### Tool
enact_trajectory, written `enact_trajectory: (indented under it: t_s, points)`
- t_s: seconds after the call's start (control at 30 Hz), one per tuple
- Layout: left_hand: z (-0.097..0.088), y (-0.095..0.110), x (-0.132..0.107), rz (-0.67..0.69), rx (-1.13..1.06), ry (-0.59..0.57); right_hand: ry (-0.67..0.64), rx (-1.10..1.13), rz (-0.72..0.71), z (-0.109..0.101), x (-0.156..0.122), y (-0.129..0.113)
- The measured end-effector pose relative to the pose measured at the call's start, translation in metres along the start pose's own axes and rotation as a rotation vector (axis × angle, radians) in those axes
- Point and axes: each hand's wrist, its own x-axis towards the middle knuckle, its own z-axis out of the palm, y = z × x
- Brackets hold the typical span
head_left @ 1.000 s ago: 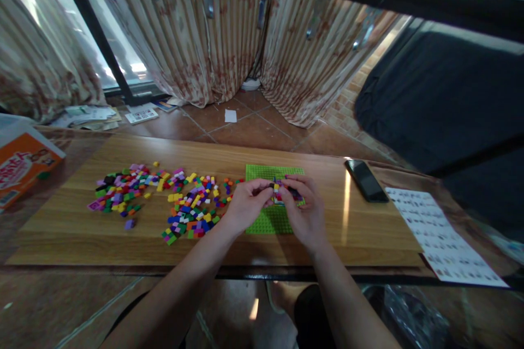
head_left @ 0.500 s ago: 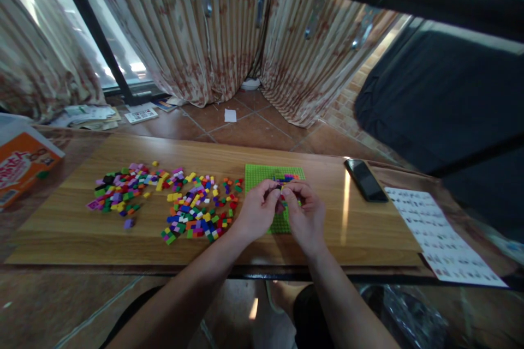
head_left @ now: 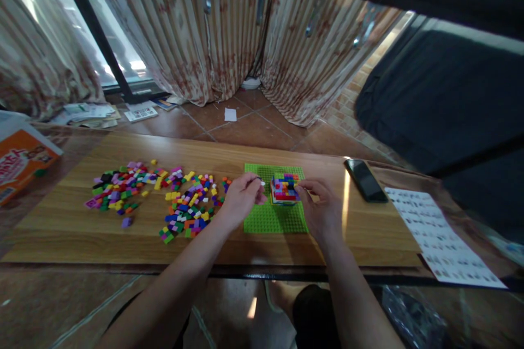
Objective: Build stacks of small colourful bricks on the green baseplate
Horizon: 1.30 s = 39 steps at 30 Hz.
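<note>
A small block structure [head_left: 284, 194] of many-coloured toy bricks stands on the green baseplate [head_left: 276, 223], with red and white layers along its near side. My left hand [head_left: 242, 199] is over the plate's left edge, its thumb and forefinger pinching a small white brick [head_left: 262, 183]. On the other side, my right hand [head_left: 321, 207] has its fingertips pinched together at the structure's right edge. Whether a small piece is between those fingertips, or they only touch the structure, I cannot tell.
Loose toy bricks [head_left: 190, 207] lie in heaps on the left of the wooden table [head_left: 135, 245]. A phone [head_left: 365, 180] and a printed sheet [head_left: 442, 234] lie to the right. At the far left stands an orange and white box [head_left: 24, 155].
My hands were together over the plate and have moved apart, left hand leftward and right hand slightly rightward. The block structure, mostly covered before, now shows between them.
</note>
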Motion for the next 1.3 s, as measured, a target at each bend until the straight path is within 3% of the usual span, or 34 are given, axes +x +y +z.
enact_trajectory:
  t_s: [0.23,0.57,1.3]
  points:
    - [0.005,-0.012,0.002,0.021,0.114,-0.063,-0.066,-0.126,-0.115,0.012,-0.003,-0.001]
    - [0.001,-0.004,0.001,0.011,0.096,-0.03,-0.01,-0.188,-0.18,0.022,-0.002,-0.001]
    - [-0.001,-0.005,0.0,0.033,0.158,-0.036,-0.088,-0.141,-0.181,0.015,0.0,0.004]
